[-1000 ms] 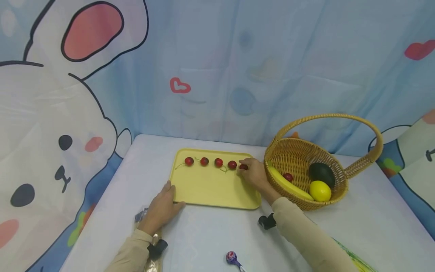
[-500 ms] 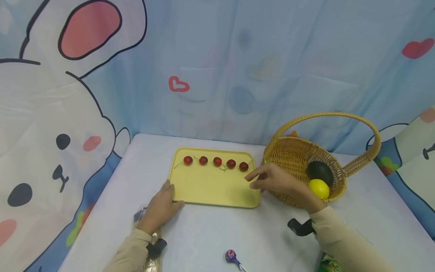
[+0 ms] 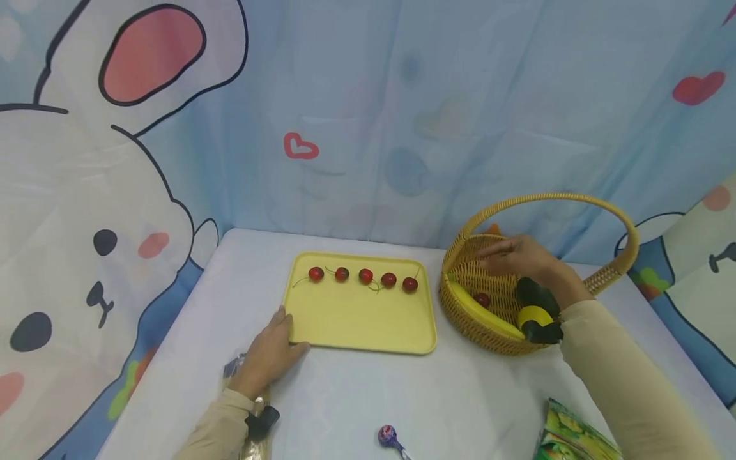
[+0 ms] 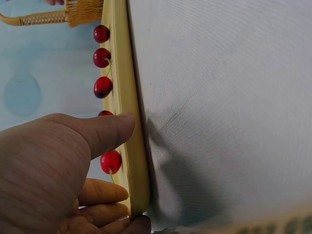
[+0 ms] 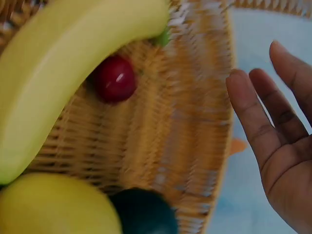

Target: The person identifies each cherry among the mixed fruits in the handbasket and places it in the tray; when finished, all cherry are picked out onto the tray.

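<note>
In the head view, several red cherries (image 3: pixel 365 276) with stems lie in a row along the far side of a yellow tray (image 3: pixel 362 319). My left hand (image 3: pixel 268 356) holds the tray's near left corner. Its thumb (image 4: pixel 109 132) lies on the near rim, and the other fingers curl at the left side. Over the wicker basket (image 3: pixel 500 345) hovers my right hand (image 3: pixel 526 259), holding nothing, its fingers spread apart in the right wrist view. The basket contains a banana (image 5: pixel 63 68), one cherry (image 5: pixel 115 79), a lemon (image 5: pixel 53 207) and a dark green avocado-like fruit (image 5: pixel 145 212).
A purple-wrapped lollipop (image 3: pixel 388 437) lies near the table's front edge. At the front right is a green and yellow packet (image 3: pixel 575 434). A clear and gold wrapper (image 3: pixel 259 441) lies under the left forearm. The basket's tall handle (image 3: pixel 552 197) arches upward.
My right hand has left the rightmost cherry, which now lies on the tray, and moved right to above the basket. The left hand stays at the tray corner.
</note>
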Tool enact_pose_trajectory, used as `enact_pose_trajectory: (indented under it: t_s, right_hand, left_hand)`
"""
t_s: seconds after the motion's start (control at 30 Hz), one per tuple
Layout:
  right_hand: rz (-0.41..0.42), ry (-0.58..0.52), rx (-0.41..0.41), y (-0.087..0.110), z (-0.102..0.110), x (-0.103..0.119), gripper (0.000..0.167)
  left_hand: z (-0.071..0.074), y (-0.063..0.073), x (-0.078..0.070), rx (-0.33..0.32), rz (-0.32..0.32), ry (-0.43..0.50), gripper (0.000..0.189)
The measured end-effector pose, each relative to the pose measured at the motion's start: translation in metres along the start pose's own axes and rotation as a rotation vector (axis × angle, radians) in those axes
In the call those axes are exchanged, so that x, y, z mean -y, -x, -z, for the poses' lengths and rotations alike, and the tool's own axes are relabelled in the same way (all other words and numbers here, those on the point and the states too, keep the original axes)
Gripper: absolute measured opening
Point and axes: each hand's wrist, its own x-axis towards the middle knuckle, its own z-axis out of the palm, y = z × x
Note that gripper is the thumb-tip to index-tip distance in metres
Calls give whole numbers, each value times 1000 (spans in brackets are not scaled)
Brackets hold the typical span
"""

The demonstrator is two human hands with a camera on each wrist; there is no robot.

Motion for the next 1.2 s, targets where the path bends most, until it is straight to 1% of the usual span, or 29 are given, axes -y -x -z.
enact_pose_trajectory:
  t_s: [0.13,0.27,0.33,0.47,0.6,0.73,0.83,0.97,1.07,1.17,1.2]
  right_hand:
    - [-57,94,-10,-8,0,-16,54]
    - [-82,163,46,-11,-3,-33,51]
    - [-81,160,93,-12,-4,-41,50]
    - [-94,62,185,-15,-9,-49,48]
    - [-117,-5,259,-18,-13,-51,45]
    - [-112,-2,300,-20,-18,-53,43]
    - [-113,10,312,-20,-22,-50,46]
    - [-137,38,313,-22,-25,-44,49]
    - [-153,58,312,-23,-26,-40,49]
    - [-153,68,313,-24,-27,-38,47]
    - [-149,71,302,-24,-26,-38,46]
  left_hand:
    - [-1,1,-1,-5,-5,2,73]
    - [-2,2,-1,-5,-7,-1,73]
    - [-2,2,0,-4,-8,-3,73]
    - [-2,2,1,-9,-8,-2,72]
    - [-1,2,1,-8,-2,1,72]
    - [-1,3,-1,-3,1,-1,72]
    - [-1,3,-1,-7,0,-5,72]
    - [-2,3,0,-13,-4,-4,73]
    - [-2,2,1,-20,-15,-13,73]
    - [-2,1,1,-23,-20,-18,72]
    - [-2,1,1,-21,-20,-18,72]
